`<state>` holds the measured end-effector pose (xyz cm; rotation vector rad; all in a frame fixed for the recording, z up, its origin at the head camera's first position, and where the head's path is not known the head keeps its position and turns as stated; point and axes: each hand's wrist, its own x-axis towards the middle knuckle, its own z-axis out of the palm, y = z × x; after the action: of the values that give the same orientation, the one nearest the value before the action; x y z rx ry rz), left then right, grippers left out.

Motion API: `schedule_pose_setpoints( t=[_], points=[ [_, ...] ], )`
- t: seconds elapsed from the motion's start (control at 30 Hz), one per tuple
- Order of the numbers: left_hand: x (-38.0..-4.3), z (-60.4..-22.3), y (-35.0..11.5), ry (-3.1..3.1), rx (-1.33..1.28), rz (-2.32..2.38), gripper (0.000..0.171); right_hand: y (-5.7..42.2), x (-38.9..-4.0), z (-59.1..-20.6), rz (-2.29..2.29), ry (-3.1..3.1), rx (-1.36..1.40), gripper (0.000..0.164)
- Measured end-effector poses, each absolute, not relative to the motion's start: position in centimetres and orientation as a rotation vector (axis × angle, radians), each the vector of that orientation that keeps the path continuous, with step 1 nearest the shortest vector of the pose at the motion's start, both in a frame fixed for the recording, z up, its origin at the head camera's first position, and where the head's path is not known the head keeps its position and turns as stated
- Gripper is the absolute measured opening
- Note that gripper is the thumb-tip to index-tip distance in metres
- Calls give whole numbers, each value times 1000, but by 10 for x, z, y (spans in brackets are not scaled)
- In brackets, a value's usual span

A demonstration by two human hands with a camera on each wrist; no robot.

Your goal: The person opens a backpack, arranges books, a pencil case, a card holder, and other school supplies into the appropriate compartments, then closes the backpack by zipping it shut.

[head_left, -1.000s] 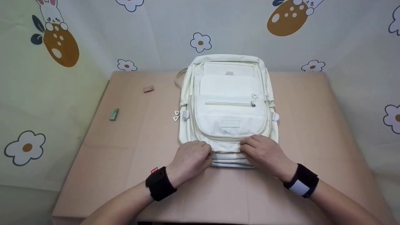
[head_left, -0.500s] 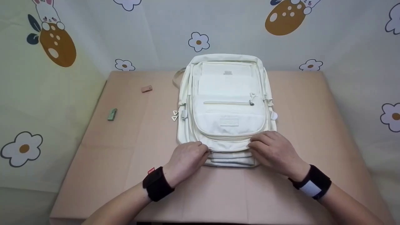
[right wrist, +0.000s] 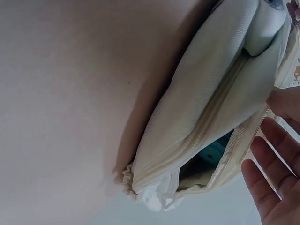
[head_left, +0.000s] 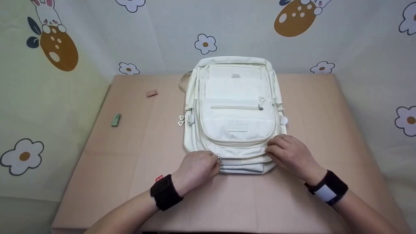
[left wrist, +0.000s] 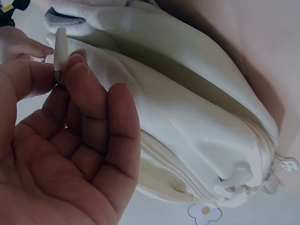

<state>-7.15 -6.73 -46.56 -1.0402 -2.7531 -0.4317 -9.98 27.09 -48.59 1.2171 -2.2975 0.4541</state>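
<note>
A cream-white backpack (head_left: 239,117) lies front up on the table, its bottom toward me. At its lower left, my left hand (head_left: 199,167) pinches a pale zipper pull (left wrist: 61,49) between thumb and fingertips. My right hand (head_left: 291,156) is at the lower right, thumb and forefinger pinching the zippered pocket edge (right wrist: 267,112); its other fingers spread beside the zipper teeth in the right wrist view. That pocket gapes at this end, and a teal object (right wrist: 212,152) shows inside, mostly hidden by fabric.
On the left of the pink-covered table (head_left: 130,182) lie a small green block (head_left: 116,120) and a small reddish block (head_left: 151,93). Triangular zipper pulls (head_left: 181,121) hang off the backpack's left side. Patterned cloth walls (head_left: 162,39) enclose the back and sides.
My right hand has slid to the right along the pocket's lower edge, away from the left hand. My left hand stays at the zipper pull. The blocks have not moved on the table.
</note>
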Motion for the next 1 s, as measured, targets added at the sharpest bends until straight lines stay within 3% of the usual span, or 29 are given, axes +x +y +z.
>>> schedule_pose_setpoints(
  t=[0.3,0.57,0.8,1.0],
  points=[
    [-66,-461,-33,-2755,-1125,-229,28,268,-102,-489,422,-2283,1226,21],
    [-70,-463,-2,-2673,-1228,-79,24,265,-102,-491,447,-2292,1222,11],
    [-72,-462,-20,-2583,-1225,-235,35,266,-101,-493,441,-2324,1207,9],
    [-84,-467,-56,-2366,-1259,-328,18,267,-100,-493,476,-2317,1194,9]
  ],
)
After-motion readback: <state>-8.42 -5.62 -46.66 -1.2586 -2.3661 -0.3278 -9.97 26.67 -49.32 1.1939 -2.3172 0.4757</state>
